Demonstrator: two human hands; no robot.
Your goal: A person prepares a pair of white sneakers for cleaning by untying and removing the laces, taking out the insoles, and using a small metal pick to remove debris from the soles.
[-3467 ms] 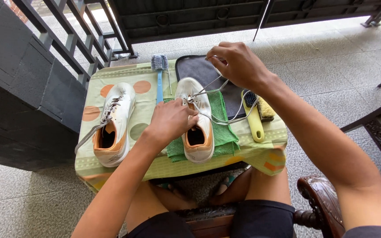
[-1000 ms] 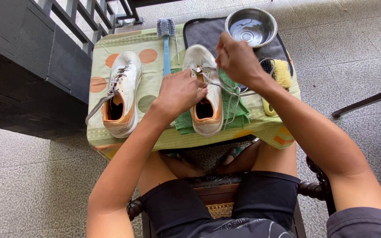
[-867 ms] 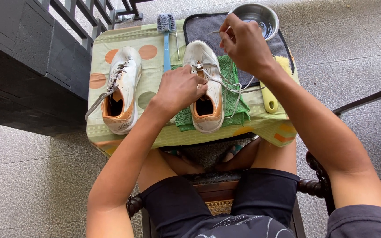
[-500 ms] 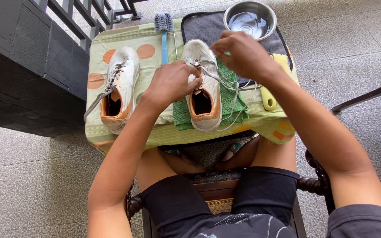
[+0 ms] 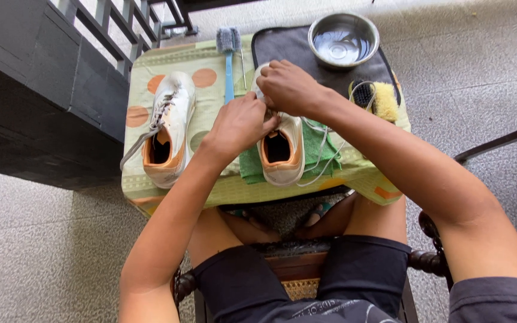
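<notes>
- while the person sits at a small table (image 5: pixel 169 194) covered with a green cloth with orange dots, both hands meet over a white shoe (image 5: pixel 282 152) with an orange lining.
- the left hand (image 5: pixel 240 124) rests on the top of that shoe, fingers curled onto the lace area; whether they pinch a lace cannot be told.
- the right hand (image 5: pixel 288 87) is closed over the front of the same shoe, touching the left hand.
- the shoe sits on a green rag (image 5: pixel 321 149) near the table's front edge, and its loose white laces (image 5: pixel 324 161) trail to the right over the rag.
- a second white shoe (image 5: pixel 166 134) lies to the left, apart from the hands.
- a blue long-handled brush (image 5: pixel 229 57) lies between the two shoes at the back.
- a metal bowl (image 5: pixel 343 40) of water stands on a dark mat (image 5: pixel 282 45), with a yellow brush (image 5: pixel 375 98) just beside it.
</notes>
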